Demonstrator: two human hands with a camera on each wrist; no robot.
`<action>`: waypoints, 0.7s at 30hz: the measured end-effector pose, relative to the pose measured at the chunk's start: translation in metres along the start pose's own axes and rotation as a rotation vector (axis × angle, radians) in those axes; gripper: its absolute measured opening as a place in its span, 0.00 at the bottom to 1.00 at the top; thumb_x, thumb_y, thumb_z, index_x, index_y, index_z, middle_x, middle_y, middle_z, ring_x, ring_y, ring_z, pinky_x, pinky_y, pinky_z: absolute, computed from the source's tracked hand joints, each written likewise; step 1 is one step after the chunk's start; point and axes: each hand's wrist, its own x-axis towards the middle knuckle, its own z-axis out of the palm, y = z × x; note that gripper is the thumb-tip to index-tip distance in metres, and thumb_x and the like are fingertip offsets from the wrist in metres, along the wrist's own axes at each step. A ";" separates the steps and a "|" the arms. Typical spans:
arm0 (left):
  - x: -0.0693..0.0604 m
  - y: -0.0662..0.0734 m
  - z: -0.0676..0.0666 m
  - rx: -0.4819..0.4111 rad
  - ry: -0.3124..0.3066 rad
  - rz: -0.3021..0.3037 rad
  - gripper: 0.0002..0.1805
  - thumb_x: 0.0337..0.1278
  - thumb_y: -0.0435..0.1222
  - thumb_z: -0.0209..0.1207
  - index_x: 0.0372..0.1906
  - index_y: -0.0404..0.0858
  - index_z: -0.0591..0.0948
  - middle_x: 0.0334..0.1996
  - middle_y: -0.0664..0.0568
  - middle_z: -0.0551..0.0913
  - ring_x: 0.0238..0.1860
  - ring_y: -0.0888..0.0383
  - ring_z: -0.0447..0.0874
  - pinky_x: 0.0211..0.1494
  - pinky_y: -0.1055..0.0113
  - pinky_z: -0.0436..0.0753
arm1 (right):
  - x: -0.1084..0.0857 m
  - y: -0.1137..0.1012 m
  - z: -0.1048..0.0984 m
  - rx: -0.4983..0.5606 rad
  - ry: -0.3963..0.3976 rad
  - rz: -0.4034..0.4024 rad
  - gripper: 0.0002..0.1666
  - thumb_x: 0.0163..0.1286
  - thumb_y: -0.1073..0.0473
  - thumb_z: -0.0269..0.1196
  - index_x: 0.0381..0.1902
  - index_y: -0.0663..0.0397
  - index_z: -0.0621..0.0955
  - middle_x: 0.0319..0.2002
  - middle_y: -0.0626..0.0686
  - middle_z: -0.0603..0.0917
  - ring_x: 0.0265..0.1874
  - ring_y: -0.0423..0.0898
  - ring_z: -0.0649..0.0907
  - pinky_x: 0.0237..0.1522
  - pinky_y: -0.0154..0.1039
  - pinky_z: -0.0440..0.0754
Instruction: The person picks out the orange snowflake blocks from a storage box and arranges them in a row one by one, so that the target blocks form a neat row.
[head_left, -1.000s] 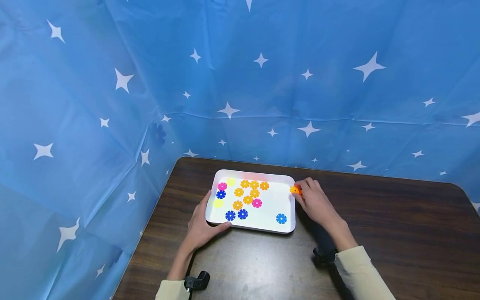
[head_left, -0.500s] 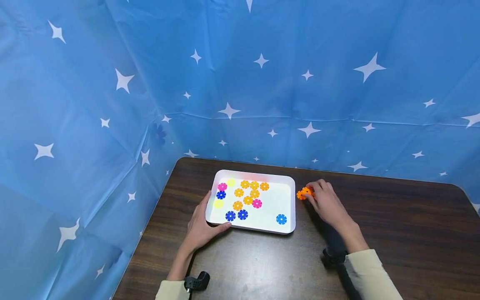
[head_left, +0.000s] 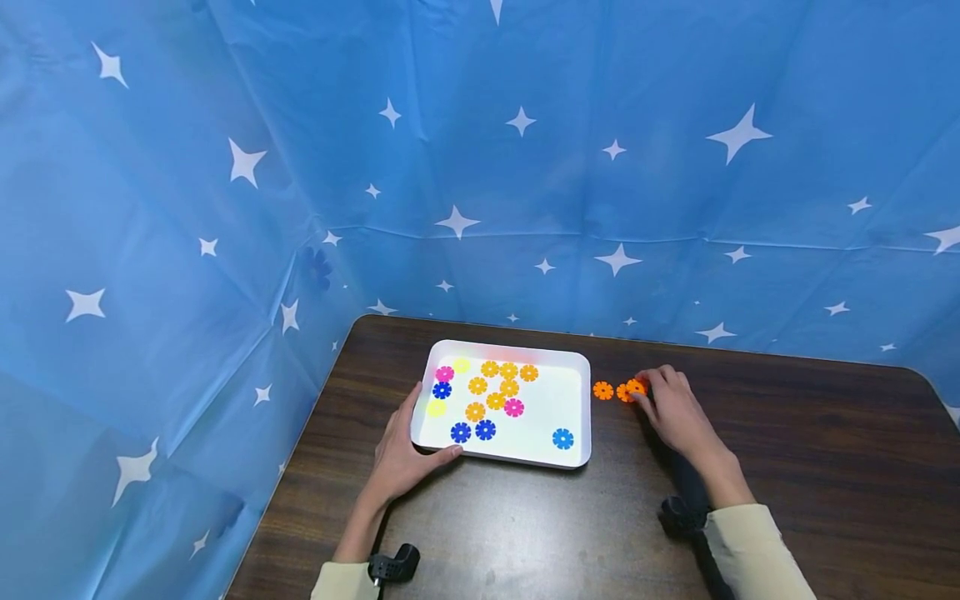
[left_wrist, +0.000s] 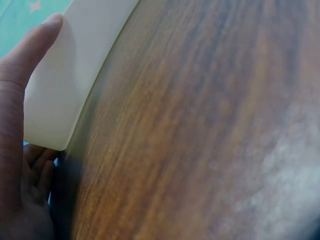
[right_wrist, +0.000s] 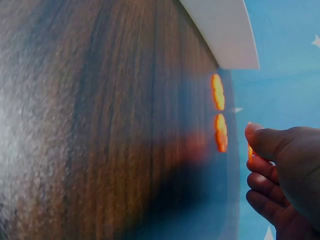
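In the head view, my left hand [head_left: 401, 458] holds the left near corner of a white tray [head_left: 581, 408], thumb on the near side and fingers along the left side. My right hand [head_left: 684, 417] is right of the tray, above the table. Its thumb and fingertips pinch an orange notched plastic disc [head_left: 637, 387], seen edge-on in the right wrist view as a thin orange disc [right_wrist: 250, 153]. Two more orange discs, one beside the tray [head_left: 603, 391] and another partly overlapped by the held one [head_left: 622, 393], lie flat on the table.
Inside the tray are several yellow-orange discs [head_left: 509, 387], a few pink [head_left: 513, 407], pale yellow [head_left: 461, 365] and dark blue ones [head_left: 485, 429], and one lighter blue disc [head_left: 562, 438]. The dark wooden table [head_left: 810, 450] backs onto a blue star-patterned curtain [head_left: 555, 192].
My right hand has moved right from the tray's right rim, leaving two orange discs laid on the table while pinching another. The left hand and tray stay in place.
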 end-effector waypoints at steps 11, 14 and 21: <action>0.001 -0.001 0.000 0.002 -0.003 -0.009 0.66 0.36 0.68 0.73 0.80 0.68 0.46 0.79 0.52 0.60 0.73 0.48 0.64 0.70 0.33 0.67 | -0.002 0.011 0.003 0.022 -0.009 0.024 0.20 0.77 0.58 0.61 0.56 0.70 0.78 0.48 0.66 0.78 0.47 0.61 0.74 0.50 0.59 0.77; 0.001 -0.001 0.000 0.000 -0.005 -0.012 0.66 0.37 0.68 0.73 0.81 0.68 0.46 0.79 0.52 0.60 0.73 0.48 0.63 0.70 0.34 0.67 | -0.002 0.014 0.003 0.013 -0.011 0.030 0.20 0.77 0.58 0.60 0.56 0.71 0.78 0.47 0.66 0.78 0.45 0.60 0.74 0.48 0.57 0.77; 0.001 -0.001 0.000 0.003 -0.003 -0.006 0.66 0.37 0.68 0.74 0.81 0.67 0.46 0.79 0.52 0.60 0.73 0.48 0.64 0.70 0.35 0.68 | -0.003 0.017 0.004 0.000 -0.004 0.029 0.19 0.77 0.59 0.60 0.54 0.72 0.78 0.47 0.67 0.77 0.45 0.61 0.74 0.47 0.58 0.76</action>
